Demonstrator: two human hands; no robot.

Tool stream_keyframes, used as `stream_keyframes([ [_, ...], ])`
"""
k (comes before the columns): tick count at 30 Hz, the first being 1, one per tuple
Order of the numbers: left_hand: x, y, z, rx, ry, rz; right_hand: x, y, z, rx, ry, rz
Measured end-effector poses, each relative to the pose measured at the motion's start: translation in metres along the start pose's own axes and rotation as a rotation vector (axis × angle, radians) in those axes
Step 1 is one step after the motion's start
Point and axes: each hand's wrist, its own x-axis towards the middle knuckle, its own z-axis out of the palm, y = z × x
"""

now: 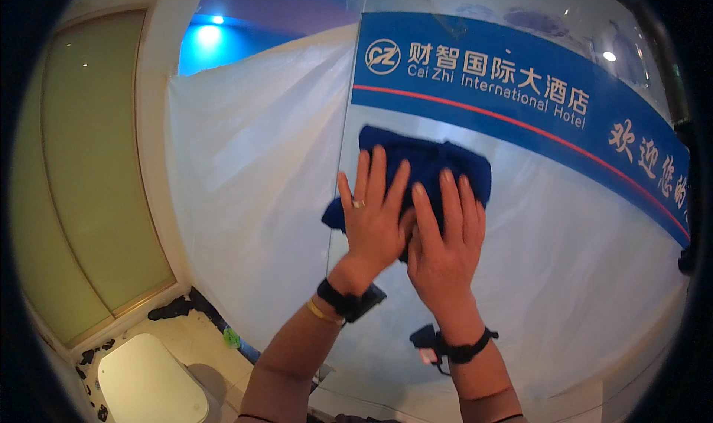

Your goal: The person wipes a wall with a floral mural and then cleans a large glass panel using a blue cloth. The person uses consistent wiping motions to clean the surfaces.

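A dark blue cloth (429, 155) lies bunched against an upright glass panel (535, 222). Both of my hands press it to the surface with flat palms and extended fingers. My left hand (376, 217), with a ring on one finger, covers the cloth's lower left part near a vertical seam (332, 239) in the glass. Close beside it, my right hand (451, 239) rests on the lower right part. The thumbs nearly meet in the middle. Each wrist carries a black strap with a small device, and a gold-coloured bracelet circles the left one.
Across the upper glass runs a blue band (473, 38) with white writing and a red stripe. White sheeting (250, 161) hangs behind. At left stand greenish frosted panels (100, 161). A pale round-cornered object (147, 378) and a small green item (230, 338) are low at left.
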Motion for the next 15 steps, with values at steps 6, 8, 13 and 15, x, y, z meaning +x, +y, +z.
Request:
stream_keyframes([
  [6,0.003,-0.028,0.005,-0.118,0.038,0.008,0.006,-0.002,0.023,-0.041,-0.065,-0.077],
  [8,-0.016,-0.034,0.011,-0.072,0.059,0.018,-0.01,-0.004,0.03,-0.027,-0.091,-0.086],
  [13,-0.085,-0.04,0.011,-0.062,-0.03,-0.057,-0.062,-0.012,0.032,0.042,-0.291,-0.103],
  [15,-0.124,-0.041,0.01,-0.029,-0.135,-0.159,-0.089,-0.019,0.034,0.111,-0.397,-0.118],
])
